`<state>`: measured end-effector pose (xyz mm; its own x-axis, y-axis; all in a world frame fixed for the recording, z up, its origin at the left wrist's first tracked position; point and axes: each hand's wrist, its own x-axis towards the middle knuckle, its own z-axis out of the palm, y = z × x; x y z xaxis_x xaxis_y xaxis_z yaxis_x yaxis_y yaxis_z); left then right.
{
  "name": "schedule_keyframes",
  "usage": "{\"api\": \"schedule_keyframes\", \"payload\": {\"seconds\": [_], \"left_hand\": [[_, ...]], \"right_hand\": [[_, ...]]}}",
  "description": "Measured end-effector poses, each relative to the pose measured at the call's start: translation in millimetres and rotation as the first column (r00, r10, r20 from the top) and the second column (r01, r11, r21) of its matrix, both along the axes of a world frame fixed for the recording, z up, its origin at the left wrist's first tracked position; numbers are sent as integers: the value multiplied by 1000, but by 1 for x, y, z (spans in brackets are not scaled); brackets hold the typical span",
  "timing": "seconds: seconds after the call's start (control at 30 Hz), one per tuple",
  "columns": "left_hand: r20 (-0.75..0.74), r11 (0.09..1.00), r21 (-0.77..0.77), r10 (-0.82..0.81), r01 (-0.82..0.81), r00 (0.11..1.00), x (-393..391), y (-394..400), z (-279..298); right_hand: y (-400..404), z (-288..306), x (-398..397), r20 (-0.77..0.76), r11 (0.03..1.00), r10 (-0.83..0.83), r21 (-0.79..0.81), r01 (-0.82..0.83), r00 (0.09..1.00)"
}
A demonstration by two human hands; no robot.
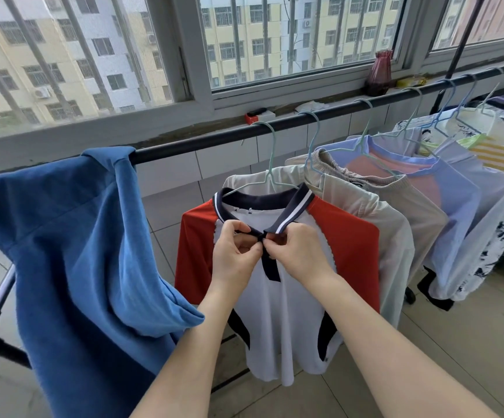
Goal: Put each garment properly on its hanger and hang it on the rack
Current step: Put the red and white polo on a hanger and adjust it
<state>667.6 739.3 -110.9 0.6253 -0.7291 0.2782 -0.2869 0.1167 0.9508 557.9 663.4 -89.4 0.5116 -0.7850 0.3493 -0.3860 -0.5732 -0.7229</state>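
Left hand [234, 251], right hand [297, 251]: fingers curled, pinching navy placket of polo shirt [287, 312] on hanger [270, 164]; rack bar [202, 143]. Legible writing: none.

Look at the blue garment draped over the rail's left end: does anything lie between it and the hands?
Nothing visible does. The blue garment hangs beside the polo shirt, with open space between them. Both hands, left and right, are busy pinching the polo's collar placket.

The blue garment [72, 254] hides the rack's [214, 137] left end.
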Motion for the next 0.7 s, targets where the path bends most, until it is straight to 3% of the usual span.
{"api": "schedule_keyframes", "payload": {"seconds": [0.13,0.27,0.43,0.5,0.6,0.7], "left_hand": [[41,1000,20,19,-20,999,2,-1,-8],[44,997,47,64,-66,997,5,-5,-15],[-148,968,172,-157,182,976,2,0,-38],[-177,959,191,-178,211,968,-2,3,-45],[-236,970,172,-127,171,963,-6,3,-48],[-174,974,179,-109,140,979,-9,2,-54]], "right_hand": [[-4,0,-4,124,963,58,253,-88,991],[-5,0,-5,368,811,47,529,-250,929],[-7,2,-8,460,658,-57,685,-313,886],[-7,1,-8,468,630,-48,700,-337,883],[-4,-5,-7,474,645,-70,693,-323,878],[-1,-21,-4,343,818,-52,553,-156,938]]}}
